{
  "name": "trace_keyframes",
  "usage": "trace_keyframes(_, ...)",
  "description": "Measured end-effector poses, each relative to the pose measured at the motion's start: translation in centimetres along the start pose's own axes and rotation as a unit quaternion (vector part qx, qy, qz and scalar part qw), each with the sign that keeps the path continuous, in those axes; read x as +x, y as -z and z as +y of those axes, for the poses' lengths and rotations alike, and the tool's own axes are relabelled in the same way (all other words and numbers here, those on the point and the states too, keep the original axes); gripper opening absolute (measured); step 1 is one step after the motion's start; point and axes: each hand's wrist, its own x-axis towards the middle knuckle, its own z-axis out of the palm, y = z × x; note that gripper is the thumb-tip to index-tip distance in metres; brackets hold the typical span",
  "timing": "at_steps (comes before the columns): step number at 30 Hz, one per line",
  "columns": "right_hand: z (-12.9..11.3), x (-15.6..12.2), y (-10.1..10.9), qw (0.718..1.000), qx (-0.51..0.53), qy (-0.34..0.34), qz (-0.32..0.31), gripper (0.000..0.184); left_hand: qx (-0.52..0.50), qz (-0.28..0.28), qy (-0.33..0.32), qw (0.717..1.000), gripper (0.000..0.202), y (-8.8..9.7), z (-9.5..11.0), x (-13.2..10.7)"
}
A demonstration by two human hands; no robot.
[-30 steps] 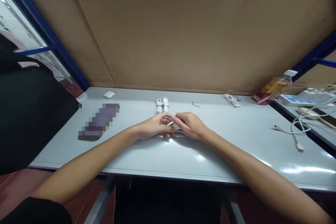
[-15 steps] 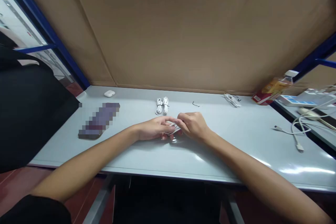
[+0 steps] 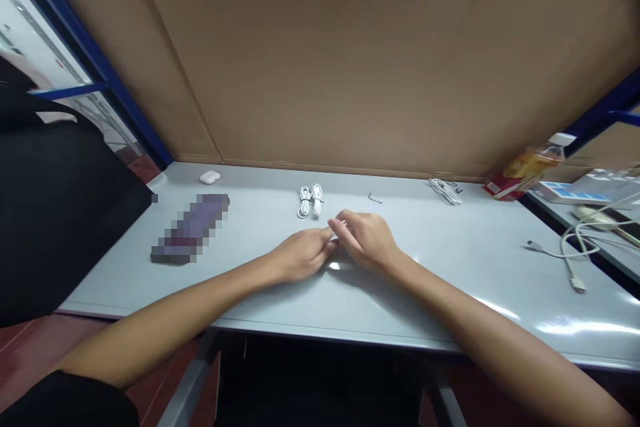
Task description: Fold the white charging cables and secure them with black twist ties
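My left hand (image 3: pixel 303 255) and my right hand (image 3: pixel 365 238) meet fingertip to fingertip at the middle of the pale grey table (image 3: pixel 450 280). Both are closed around a coiled white cable (image 3: pixel 336 238), of which only a small white bit shows between the fingers. Just behind the hands lie two tied white cable bundles (image 3: pixel 310 201) side by side. A small black twist tie (image 3: pixel 373 198) lies behind my right hand.
A white earbud case (image 3: pixel 209 177) sits at the back left, with a blurred dark flat object (image 3: pixel 191 227) in front of it. Another white cable bundle (image 3: pixel 445 190) and a bottle (image 3: pixel 530 167) lie back right. Loose white cables (image 3: pixel 567 253) trail at right. Cardboard wall (image 3: pixel 350 60) behind.
My hands have drawn closer together and shifted slightly away from me. The white cable now shows far less between the fingers than before.
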Motion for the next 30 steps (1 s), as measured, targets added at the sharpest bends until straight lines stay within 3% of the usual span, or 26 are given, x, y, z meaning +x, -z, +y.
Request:
trace_keyframes(3,0.5,-0.2,-0.3,0.993,-0.024,0.116,0.026,0.037,-0.041,-0.028,-0.019,0.999,0.039,0.7,-0.2,0.0)
trace_keyframes(5,0.7,-0.1,-0.6,0.988,-0.057,0.144,0.024,0.040,-0.054,-0.044,-0.034,0.997,0.040,0.9,-0.2,0.0)
trace_keyframes(9,0.4,0.4,-0.8,0.995,-0.086,0.052,-0.005,0.052,0.051,-0.010,-0.006,0.999,0.036,0.3,0.1,-0.1)
trace_keyframes(14,0.0,0.9,-0.4,0.993,0.018,-0.103,-0.060,0.065,0.246,0.035,0.025,0.968,0.036,-0.8,0.1,0.1)
trace_keyframes(20,0.0,0.9,-0.4,0.982,0.071,-0.155,-0.077,0.060,0.377,0.036,0.026,0.925,0.037,-1.2,0.9,0.3)
trace_keyframes(25,1.0,1.3,-0.2,0.978,0.156,-0.108,-0.088,0.063,0.318,0.017,0.049,0.947,0.041,-1.0,0.5,0.3)
trace_keyframes(27,2.8,1.8,0.7,0.982,0.158,-0.083,-0.069,0.061,0.264,0.020,0.072,0.962,0.039,-0.6,0.2,0.3)
trace_keyframes(30,7.0,2.3,2.4,0.990,0.076,-0.114,-0.016,0.036,0.159,0.034,0.099,0.982,0.041,0.4,0.0,0.2)
